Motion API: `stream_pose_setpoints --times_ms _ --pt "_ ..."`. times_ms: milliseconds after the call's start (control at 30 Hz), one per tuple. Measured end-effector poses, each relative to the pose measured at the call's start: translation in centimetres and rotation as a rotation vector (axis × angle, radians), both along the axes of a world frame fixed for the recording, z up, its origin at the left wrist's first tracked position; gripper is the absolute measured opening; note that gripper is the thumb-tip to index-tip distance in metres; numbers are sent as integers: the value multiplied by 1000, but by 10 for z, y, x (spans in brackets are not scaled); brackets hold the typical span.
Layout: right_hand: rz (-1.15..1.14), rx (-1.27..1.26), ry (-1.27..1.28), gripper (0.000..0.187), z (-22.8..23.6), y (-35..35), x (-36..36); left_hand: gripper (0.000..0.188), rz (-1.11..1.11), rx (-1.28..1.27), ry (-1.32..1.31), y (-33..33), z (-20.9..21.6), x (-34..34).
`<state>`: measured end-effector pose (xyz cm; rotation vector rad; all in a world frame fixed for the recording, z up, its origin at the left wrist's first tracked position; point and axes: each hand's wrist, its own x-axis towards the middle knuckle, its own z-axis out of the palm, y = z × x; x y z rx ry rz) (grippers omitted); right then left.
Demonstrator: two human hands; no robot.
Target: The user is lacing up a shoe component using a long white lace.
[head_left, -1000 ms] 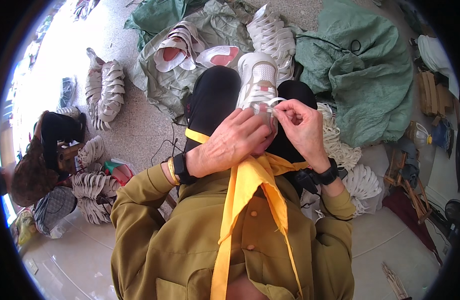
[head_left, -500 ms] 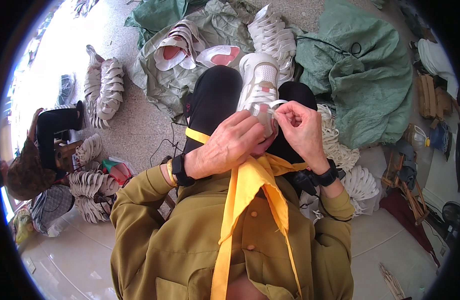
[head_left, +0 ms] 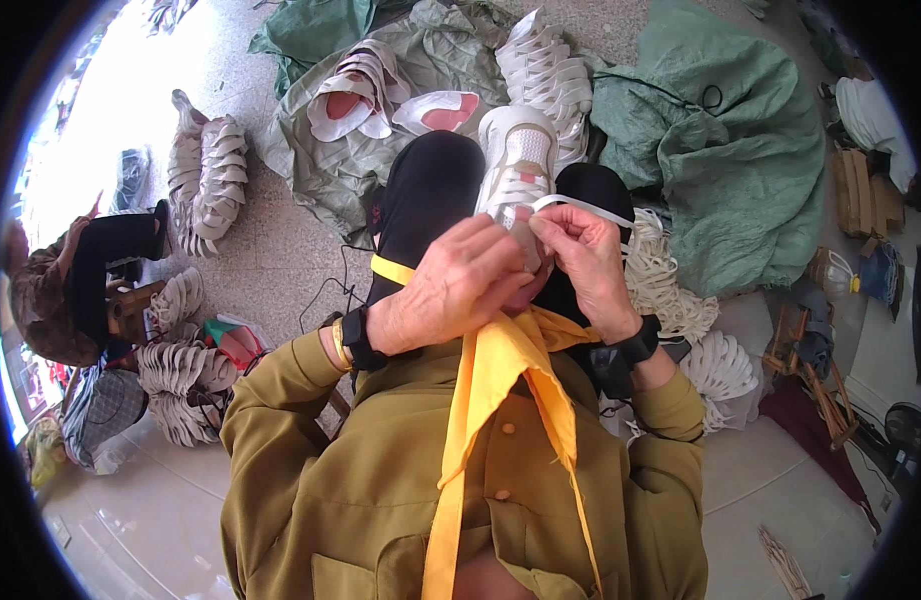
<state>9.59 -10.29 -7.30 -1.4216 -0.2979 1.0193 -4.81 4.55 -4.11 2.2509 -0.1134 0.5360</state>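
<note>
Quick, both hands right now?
Left hand: curled against the shoe; cannot tell what its fingertips hold.
Right hand: closed, pinching a white lace.

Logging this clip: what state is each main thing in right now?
Shoe upper: partly laced, toe pointing forward.
White lace: one stretch running loose rightward.
Left hand: fingers curled, gripping the shoe upper.
Right hand: fingertips pinched at the lace.
Green sack: crumpled.
Shoe-upper stack: nested together.
Yellow cloth: hanging, creased.

Speckled floor (head_left: 284,250), stacked pale shoe uppers (head_left: 222,180), green sack (head_left: 726,160)
</note>
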Motion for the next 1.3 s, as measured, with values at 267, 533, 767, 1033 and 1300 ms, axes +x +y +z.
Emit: stream_pose_setpoints --times_ms 267,533,767,1033,1300 --pt "64 -68 27 13 11 1 4 18 225 -45 101 14 -13 13" --pt "63 -88 -388 12 -2 10 -4 18 262 -154 140 13 -19 14" --pt "59 -132 -634 14 1 15 -9 18 234 -197 192 17 -19 16" --pt "70 -120 -516 16 -4 15 -4 17 274 -12 165 14 -12 15" --pt "0 -50 -118 12 -1 17 -6 14 259 -63 134 15 -14 18"
